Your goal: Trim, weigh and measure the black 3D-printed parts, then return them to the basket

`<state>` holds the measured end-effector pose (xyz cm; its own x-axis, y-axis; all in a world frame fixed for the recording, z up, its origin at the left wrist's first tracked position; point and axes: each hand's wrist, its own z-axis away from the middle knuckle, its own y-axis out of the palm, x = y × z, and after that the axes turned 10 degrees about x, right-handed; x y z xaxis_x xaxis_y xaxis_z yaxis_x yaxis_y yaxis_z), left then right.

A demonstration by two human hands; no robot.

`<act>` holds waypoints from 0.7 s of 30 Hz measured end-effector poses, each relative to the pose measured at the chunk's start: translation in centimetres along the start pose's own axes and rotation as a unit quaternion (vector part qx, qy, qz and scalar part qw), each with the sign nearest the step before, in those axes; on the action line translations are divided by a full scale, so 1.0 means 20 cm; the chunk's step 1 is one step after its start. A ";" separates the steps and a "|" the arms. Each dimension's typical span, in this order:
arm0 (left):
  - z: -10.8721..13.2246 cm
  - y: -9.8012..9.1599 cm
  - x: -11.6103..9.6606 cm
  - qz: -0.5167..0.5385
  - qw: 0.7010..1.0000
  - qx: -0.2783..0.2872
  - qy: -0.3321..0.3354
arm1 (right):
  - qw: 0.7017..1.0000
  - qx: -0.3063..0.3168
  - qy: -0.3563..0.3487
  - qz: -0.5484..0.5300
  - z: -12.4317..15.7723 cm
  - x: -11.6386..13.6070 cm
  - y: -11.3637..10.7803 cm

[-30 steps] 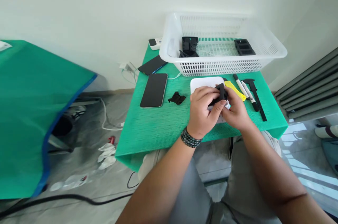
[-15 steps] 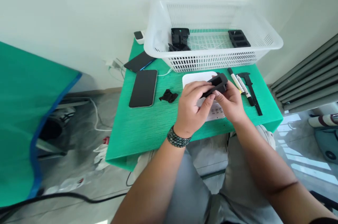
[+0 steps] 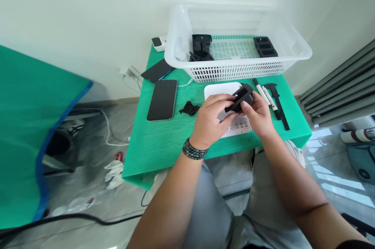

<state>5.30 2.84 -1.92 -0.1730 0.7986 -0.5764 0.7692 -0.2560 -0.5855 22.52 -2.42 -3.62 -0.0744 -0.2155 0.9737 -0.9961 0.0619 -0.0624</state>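
Note:
A black plastic part (image 3: 241, 95) with a rectangular opening is held up between my two hands. My left hand (image 3: 213, 118), with a beaded bracelet at the wrist, pinches its left end. My right hand (image 3: 258, 115) grips the right end, thumb on the near side. Below them lies a white digital scale (image 3: 238, 128) with round buttons, partly hidden by the hands. To the left of my left hand sits a crumpled black piece (image 3: 189, 108). Two markers (image 3: 271, 98) and a black caliper (image 3: 279, 106) lie just right of my right hand.
A white plastic basket (image 3: 234, 65) holding black plastic parts (image 3: 265, 47) stands at the back of the green-covered table (image 3: 164, 143). A dark-screened phone or tablet (image 3: 162, 100) and a dark flat device (image 3: 157, 70) lie at the left. Grey curtains (image 3: 342, 85) hang at the right.
The black part has been tilted and turned slightly in my hands. My left fingers have shifted along its left end, while both hands keep hold. The whole view has shifted slightly.

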 end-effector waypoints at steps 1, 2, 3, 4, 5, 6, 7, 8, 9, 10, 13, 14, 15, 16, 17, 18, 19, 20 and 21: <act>0.00 -0.01 0.00 0.001 1.000 0.005 -0.001 | 1.000 -0.001 -0.011 0.009 0.00 0.00 -0.01; 0.00 -0.01 0.01 0.004 1.000 0.009 -0.001 | 1.000 -0.004 -0.021 0.021 0.01 0.00 -0.02; 0.00 -0.02 0.01 0.006 1.000 0.010 -0.001 | 0.999 -0.010 -0.032 0.033 0.01 0.00 -0.03; 0.01 -0.03 0.01 0.008 1.000 0.007 -0.003 | 0.998 -0.019 -0.041 0.044 0.01 0.01 -0.05; 0.01 -0.04 0.01 0.008 1.000 0.001 -0.008 | 0.997 -0.030 -0.047 0.053 0.01 0.01 -0.07; 0.01 -0.05 0.01 0.008 1.000 -0.007 -0.016 | 0.996 -0.045 -0.049 0.057 0.02 0.02 -0.10; 0.01 -0.05 0.02 0.005 1.000 -0.013 -0.026 | 0.995 -0.061 -0.048 0.060 0.02 0.03 -0.12; 0.01 -0.06 0.02 0.001 0.999 -0.017 -0.035 | 0.994 -0.077 -0.046 0.062 0.02 0.04 -0.14; 0.02 -0.07 0.03 -0.005 0.999 -0.020 -0.042 | 0.993 -0.091 -0.042 0.066 0.02 0.04 -0.16; 0.02 -0.07 0.03 -0.011 0.999 -0.022 -0.048 | 0.992 -0.100 -0.036 0.074 0.02 0.04 -0.19; 0.03 -0.08 0.05 -0.025 0.998 -0.030 -0.057 | 0.990 -0.101 -0.010 0.101 0.01 0.03 -0.25; 0.03 -0.08 0.06 -0.025 0.997 -0.030 -0.062 | 0.988 -0.102 0.003 0.113 0.01 0.03 -0.27; 0.03 -0.08 0.06 -0.023 0.997 -0.028 -0.067 | 0.986 -0.107 0.016 0.130 0.01 0.02 -0.29; 0.04 -0.08 0.07 -0.021 0.997 -0.024 -0.072 | 0.980 -0.119 0.027 0.155 0.01 0.02 -0.31; 0.04 -0.08 0.07 -0.021 0.997 -0.020 -0.076 | 0.972 -0.137 0.035 0.189 0.01 0.02 -0.33; 0.04 -0.08 0.08 -0.022 0.997 -0.017 -0.077 | 0.960 -0.157 0.039 0.229 0.01 0.02 -0.34; 0.04 -0.08 0.08 -0.023 0.997 -0.015 -0.076 | 0.945 -0.178 0.042 0.270 0.01 0.02 -0.36; 0.04 -0.07 0.09 -0.024 0.997 -0.015 -0.074 | 0.930 -0.197 0.045 0.308 0.01 0.02 -0.38; 0.03 -0.07 0.09 -0.024 0.997 -0.014 -0.073 | 0.914 -0.212 0.052 0.341 0.01 0.02 -0.40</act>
<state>3.45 4.28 -2.48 -0.2956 0.7216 -0.6260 0.7749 -0.2021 -0.5989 30.35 -3.22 -2.75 -0.6451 0.1065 0.7566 -0.6101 0.5245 -0.5939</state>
